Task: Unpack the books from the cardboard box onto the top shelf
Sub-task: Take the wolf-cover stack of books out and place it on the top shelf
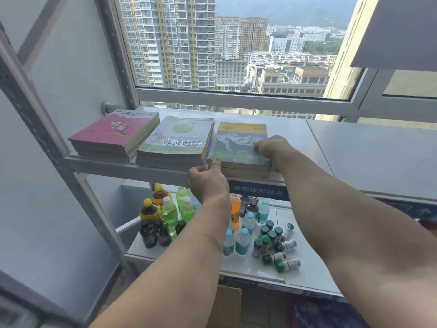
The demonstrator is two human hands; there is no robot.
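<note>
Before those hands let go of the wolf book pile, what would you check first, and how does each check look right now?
1. Wolf pile sits on the top shelf: ok.
2. Its front edge is back from the shelf lip: not ok, it sits at the lip.
3. Both hands steady it, left hand at the front corner, right hand at the side: ok.
4. Pile squared up: cannot tell, hands cover the edges.
5. Clear of the green pile: ok, though close.
6. Room on the shelf for more: ok, bare to the right.
</note>
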